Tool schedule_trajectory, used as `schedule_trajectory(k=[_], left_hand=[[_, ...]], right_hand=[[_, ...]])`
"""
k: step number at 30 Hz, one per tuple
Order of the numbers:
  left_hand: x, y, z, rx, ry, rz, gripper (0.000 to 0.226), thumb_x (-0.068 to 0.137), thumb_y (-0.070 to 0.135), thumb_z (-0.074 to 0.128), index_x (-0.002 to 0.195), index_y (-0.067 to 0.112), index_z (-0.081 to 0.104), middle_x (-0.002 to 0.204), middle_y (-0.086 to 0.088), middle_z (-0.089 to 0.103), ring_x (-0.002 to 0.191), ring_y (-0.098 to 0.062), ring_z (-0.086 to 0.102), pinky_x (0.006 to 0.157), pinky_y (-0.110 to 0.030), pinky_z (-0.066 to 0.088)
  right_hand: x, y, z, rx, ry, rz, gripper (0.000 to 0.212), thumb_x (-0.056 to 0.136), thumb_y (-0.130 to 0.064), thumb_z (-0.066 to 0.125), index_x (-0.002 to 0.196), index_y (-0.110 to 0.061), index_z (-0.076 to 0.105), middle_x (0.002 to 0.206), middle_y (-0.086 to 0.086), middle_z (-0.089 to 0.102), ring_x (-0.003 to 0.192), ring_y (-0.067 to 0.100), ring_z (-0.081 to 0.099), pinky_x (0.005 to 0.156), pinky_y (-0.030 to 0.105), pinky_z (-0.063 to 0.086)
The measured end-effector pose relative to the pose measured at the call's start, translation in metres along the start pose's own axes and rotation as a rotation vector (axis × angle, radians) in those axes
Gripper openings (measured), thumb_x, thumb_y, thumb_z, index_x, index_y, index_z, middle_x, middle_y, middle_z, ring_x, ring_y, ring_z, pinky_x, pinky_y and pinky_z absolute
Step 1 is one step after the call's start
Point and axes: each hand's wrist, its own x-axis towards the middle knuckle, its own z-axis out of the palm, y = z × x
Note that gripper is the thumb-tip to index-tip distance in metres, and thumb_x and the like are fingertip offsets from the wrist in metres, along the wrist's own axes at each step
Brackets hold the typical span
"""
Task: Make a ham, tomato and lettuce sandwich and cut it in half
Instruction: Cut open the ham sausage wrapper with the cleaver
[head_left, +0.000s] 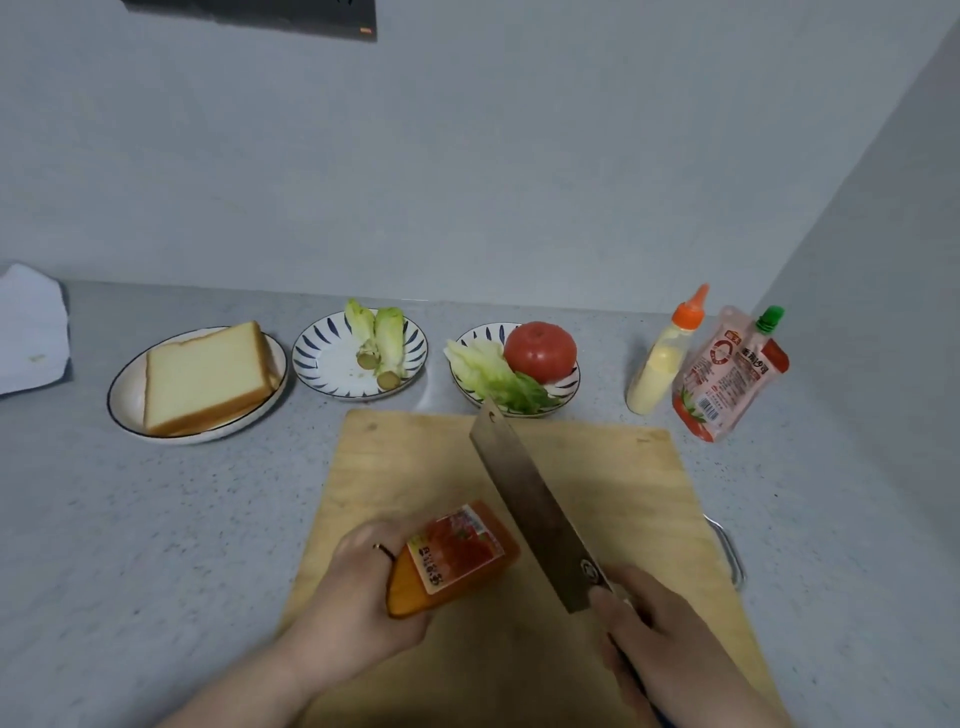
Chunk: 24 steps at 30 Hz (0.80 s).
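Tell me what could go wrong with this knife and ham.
The ham is still wrapped and gripped in the left hand, so the knife could skid off the film toward that hand. The blade tip also reaches near the tomato plate; a forward stroke might knock it.

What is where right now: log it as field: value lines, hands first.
left hand: holds packaged ham over cutting board
right hand: grips cleaver, blade beside ham
bread slices: on left plate
lettuce stubs: on middle plate
tomato, lettuce leaves: on right plate
sauces: yellow squeeze bottle, red pouch, far right
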Motion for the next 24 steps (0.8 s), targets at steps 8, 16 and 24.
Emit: schedule_trajectory(k=[8,16,24], left_hand=[[-0.010,0.000,0.011,0.078,-0.009,-0.048,0.083,0.064,0.027,0.075,0.119,0.050,0.017,0.108,0.036,0.029,0.102,0.010,0.028,0.090,-0.003,0.015],[-0.002,0.005,0.015,0.243,-0.022,-0.080,0.088,0.059,0.073,0.051,0.136,0.039,0.027,0.131,0.026,0.029,0.124,0.004,0.022,0.100,-0.009,0.001],[0.019,0.015,0.020,0.382,0.023,0.039,0.078,0.062,0.051,0.075,0.128,0.017,0.050,0.127,0.002,0.056,0.116,-0.018,0.053,0.096,-0.024,0.034]], right_hand=[[0.005,0.003,0.005,-0.102,-0.103,-0.020,0.031,0.093,-0.022,0.044,0.064,-0.028,0.050,0.040,-0.009,0.050,0.031,0.000,0.045,0.039,0.011,0.031],[0.012,0.003,0.005,-0.180,-0.154,-0.019,0.032,0.094,-0.029,0.043,0.063,-0.028,0.047,0.041,-0.017,0.054,0.038,-0.004,0.049,0.051,0.013,0.036],[0.018,-0.008,0.002,-0.219,-0.247,0.055,0.018,0.093,-0.028,0.037,0.079,-0.034,0.046,0.063,-0.007,0.057,0.037,-0.002,0.049,0.045,0.011,0.040]])
